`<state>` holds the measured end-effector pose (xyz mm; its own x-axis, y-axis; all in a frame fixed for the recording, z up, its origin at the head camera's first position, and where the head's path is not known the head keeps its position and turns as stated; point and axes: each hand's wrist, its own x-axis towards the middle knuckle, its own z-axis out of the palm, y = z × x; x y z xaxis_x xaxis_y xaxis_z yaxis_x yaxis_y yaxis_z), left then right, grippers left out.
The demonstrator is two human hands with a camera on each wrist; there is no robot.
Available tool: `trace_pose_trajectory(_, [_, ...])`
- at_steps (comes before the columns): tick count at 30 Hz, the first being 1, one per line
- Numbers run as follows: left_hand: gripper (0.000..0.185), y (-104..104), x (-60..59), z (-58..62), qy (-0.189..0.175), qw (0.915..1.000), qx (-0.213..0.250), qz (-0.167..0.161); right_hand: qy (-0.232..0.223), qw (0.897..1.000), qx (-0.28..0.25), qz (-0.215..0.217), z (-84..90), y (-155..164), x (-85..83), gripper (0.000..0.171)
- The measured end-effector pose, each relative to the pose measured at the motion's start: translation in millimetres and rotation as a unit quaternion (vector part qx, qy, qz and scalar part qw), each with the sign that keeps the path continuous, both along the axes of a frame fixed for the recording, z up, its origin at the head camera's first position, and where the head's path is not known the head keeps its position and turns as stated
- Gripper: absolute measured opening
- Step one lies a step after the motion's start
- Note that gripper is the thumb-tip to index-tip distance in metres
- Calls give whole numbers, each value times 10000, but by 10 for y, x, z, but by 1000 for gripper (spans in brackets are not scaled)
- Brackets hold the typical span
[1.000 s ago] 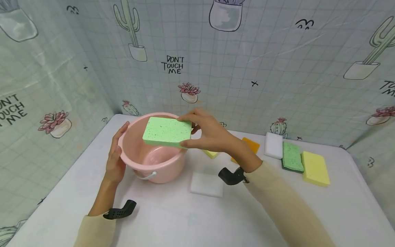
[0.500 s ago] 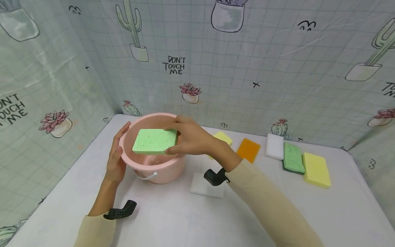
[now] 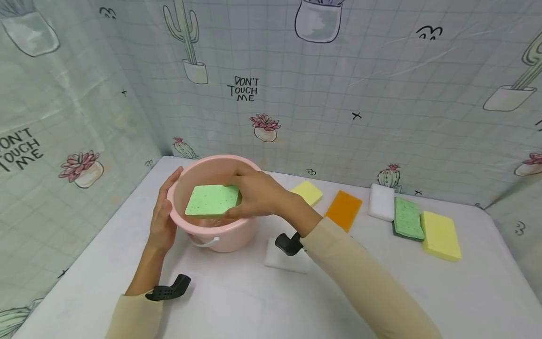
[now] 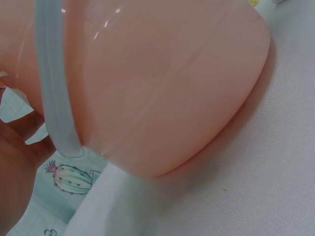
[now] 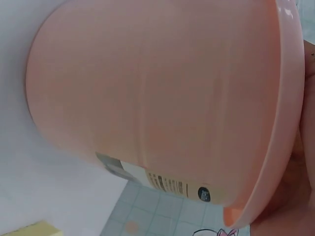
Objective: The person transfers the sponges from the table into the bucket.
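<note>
A pink plastic bucket [image 3: 237, 233] with a white handle [image 3: 204, 243] stands on the white table, near the back left corner. My right hand [image 3: 253, 194] grips a light green sponge [image 3: 211, 200] by its right end and holds it flat inside the bucket's mouth, just below the rim. My left hand [image 3: 164, 216] rests with straight fingers against the bucket's left wall. The left wrist view shows the bucket's side [image 4: 162, 83] and handle [image 4: 54, 98] close up. The right wrist view shows the bucket's wall [image 5: 147, 98] and rim.
A white sponge [image 3: 279, 258] lies in front of the bucket, partly under my right forearm. Along the back lie a yellow sponge [image 3: 308, 192], an orange one [image 3: 344, 210], a white one [image 3: 382, 202], a green scourer [image 3: 408, 218] and a yellow sponge [image 3: 441, 229]. Patterned curtain walls enclose the table.
My right hand has carried the green sponge leftward and down, from above the bucket's rim into its mouth. The left hand has stayed on the bucket's side.
</note>
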<state>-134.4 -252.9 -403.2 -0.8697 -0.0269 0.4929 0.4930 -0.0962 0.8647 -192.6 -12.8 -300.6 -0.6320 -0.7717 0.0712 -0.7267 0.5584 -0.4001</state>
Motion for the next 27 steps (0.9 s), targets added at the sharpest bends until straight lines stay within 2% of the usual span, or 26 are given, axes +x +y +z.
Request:
trace_pose_trajectory(6, [61, 2, -1, -4, 42, 10000, 8, -11, -69, 9999, -24, 119, 2, -65, 21, 57])
trace_pose_trajectory(12, [62, 0, -3, -12, 93, 9999, 16, -52, -349, 9986, -107, 372, 23, -72, 7, 69])
trace_pose_trajectory(17, [62, 3, -9, -13, 131, 9999, 59, -69, -599, 9970, -200, 447, 29, -61, -13, 73])
trace_pose_trajectory(21, [63, 4, -13, -6, 137, 9999, 64, -54, -705, 9967, -136, 383, 38, -68, -21, 64])
trace_pose_trajectory(27, [62, 7, -7, -13, 118, 9999, 52, -32, -593, 9973, 69, 434, 67, -82, -25, 46])
